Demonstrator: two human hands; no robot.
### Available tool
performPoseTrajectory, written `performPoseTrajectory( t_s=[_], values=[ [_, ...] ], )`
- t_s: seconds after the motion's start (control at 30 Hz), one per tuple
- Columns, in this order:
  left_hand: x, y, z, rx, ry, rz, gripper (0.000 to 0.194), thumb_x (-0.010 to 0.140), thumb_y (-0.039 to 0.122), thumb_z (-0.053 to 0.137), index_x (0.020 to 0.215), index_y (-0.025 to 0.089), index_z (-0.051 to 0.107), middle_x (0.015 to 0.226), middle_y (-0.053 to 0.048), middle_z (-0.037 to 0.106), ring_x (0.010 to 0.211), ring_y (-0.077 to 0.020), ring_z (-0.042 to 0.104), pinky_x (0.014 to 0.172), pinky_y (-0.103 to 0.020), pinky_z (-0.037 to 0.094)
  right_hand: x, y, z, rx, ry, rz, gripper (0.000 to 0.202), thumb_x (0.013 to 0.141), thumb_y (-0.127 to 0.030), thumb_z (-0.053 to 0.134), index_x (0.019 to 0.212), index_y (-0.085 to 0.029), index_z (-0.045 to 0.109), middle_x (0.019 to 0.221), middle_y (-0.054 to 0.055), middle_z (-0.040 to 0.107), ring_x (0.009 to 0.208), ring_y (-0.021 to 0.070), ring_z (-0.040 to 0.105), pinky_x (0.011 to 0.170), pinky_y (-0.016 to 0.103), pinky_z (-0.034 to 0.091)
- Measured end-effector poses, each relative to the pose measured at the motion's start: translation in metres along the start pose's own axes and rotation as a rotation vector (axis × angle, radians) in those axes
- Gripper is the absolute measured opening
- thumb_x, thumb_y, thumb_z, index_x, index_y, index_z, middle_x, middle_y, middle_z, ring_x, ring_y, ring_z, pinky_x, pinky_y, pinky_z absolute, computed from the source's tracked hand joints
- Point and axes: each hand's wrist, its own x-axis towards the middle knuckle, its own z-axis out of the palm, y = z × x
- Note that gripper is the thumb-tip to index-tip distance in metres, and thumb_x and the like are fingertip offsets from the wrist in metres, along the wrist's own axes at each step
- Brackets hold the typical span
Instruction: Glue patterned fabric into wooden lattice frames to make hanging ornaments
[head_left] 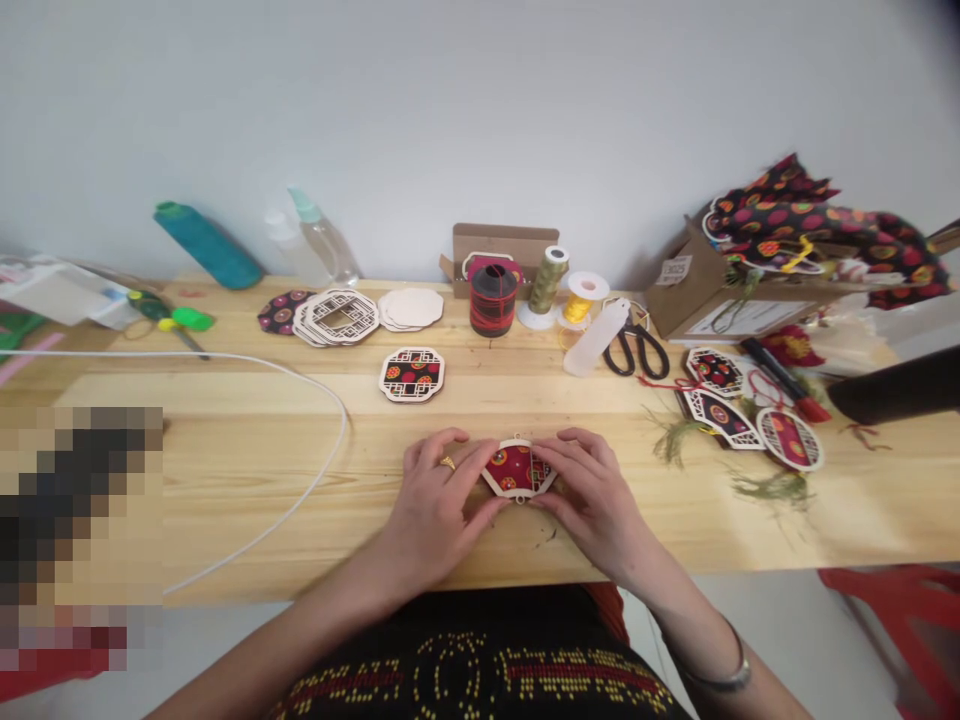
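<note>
Ornament (516, 472) in a fan shape sits near the middle of the front edge of the table (225, 450); your left hand (441, 497) holds its left end, your right hand (600, 495) its right, fingers closed on it, apparently for even steadying; thread spools (492, 300) stand toward the back edge, likely to spare you working room.

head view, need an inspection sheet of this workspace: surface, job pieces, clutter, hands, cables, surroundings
surface: pale wooden table, small dark marks near the front edge
job's things: fan-shaped framed fabric piece between the hands; rounded-square framed fabric piece lying beyond
clutter: red-and-black thread spool, black-handled scissors, packed cardboard box at right
hands: left hand and right hand grip the fan's opposite sides
cables: white cord curving across the table's left
surroundings: plain wall behind; red stool, partly cut off
</note>
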Motion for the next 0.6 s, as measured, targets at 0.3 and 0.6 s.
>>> performPoseTrajectory(
  t_s=[0.3,0.6],
  values=[
    [0.0006,-0.0006,0.0007,0.057,0.006,0.0,0.046,0.086,0.037,0.061,0.125,0.017,0.05,0.113,-0.013,0.06,0.111,-0.0291,0.046,0.092,-0.046,0.037,0.0014,-0.0001,0.0005,0.007,0.014,-0.017,0.043,0.085,-0.021,0.064,0.127,-0.023,0.054,0.12,0.007,0.064,0.117,0.0277,0.045,0.099,0.05,0.042],
    [0.0005,-0.0011,0.0,0.019,0.004,-0.011,0.048,0.085,0.038,0.062,0.127,0.019,0.049,0.113,-0.011,0.06,0.111,-0.0288,0.045,0.092,-0.044,0.035,-0.0026,0.0038,-0.0029,0.059,0.04,0.039,0.064,0.079,-0.032,0.071,0.136,-0.023,0.043,0.131,0.011,0.053,0.123,0.0286,0.043,0.104,0.051,0.04]
  ],
)
